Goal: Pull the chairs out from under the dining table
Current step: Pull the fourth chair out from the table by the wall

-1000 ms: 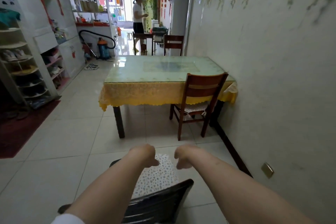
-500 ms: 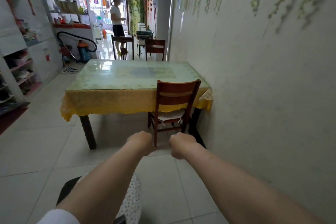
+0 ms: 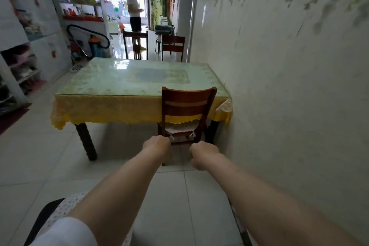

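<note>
A red-brown wooden chair (image 3: 187, 106) with a pale seat cushion stands tucked at the near end of the dining table (image 3: 111, 110), close to the right wall. The table has a glass top over a yellow cloth. My left hand (image 3: 157, 146) and my right hand (image 3: 203, 154) are stretched out in front of me, fingers curled, holding nothing. They hover short of the chair's back, level with its seat in the picture. A dark chair with a dotted cushion (image 3: 52, 211) stands at the bottom left, away from the table.
Two more chairs, a dark chair (image 3: 135, 46) and a red one (image 3: 172, 46), stand at the table's far end. A person (image 3: 133, 12) stands in the doorway beyond. Shelves (image 3: 22, 66) line the left side. The wall (image 3: 279, 106) runs close along the right.
The view has moved forward towards the table. The dark cushioned chair has slid to the bottom left of the picture. Both curled hands are now nearer the red-brown chair.
</note>
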Demonstrator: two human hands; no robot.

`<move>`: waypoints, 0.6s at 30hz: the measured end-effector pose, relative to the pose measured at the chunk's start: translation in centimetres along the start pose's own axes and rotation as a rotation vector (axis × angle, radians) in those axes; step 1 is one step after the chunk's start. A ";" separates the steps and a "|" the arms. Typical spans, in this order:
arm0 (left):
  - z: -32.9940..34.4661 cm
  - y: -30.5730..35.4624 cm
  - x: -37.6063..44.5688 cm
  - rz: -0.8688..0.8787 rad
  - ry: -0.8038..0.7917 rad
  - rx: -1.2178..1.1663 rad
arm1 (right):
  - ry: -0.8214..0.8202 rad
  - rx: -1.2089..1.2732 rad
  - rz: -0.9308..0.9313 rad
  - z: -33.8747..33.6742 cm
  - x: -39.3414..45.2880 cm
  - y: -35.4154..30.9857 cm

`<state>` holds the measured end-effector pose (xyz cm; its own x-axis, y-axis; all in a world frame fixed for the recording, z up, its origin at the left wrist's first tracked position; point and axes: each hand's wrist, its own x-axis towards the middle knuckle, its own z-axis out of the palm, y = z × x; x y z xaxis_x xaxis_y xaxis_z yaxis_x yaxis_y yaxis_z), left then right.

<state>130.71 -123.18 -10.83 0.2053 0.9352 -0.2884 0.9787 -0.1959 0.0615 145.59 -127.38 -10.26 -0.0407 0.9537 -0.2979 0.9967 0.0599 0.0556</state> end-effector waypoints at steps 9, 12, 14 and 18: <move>-2.4 3.6 12.7 0.035 -0.013 -0.023 | -0.032 0.024 -0.008 -3.8 11.7 6.6; -4.6 3.8 17.4 0.057 -0.009 0.009 | -0.026 0.011 0.005 -5.6 16.4 8.6; -6.1 3.9 20.4 0.055 0.005 0.012 | -0.007 0.018 0.016 -6.7 19.7 9.7; -7.1 4.2 25.0 0.035 -0.040 0.002 | -0.022 0.025 -0.002 -7.3 24.8 11.5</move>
<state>139.96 -98.54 -10.98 0.2388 0.9153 -0.3245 0.9710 -0.2285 0.0702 155.56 -100.94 -10.09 -0.0415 0.9468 -0.3192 0.9980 0.0542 0.0310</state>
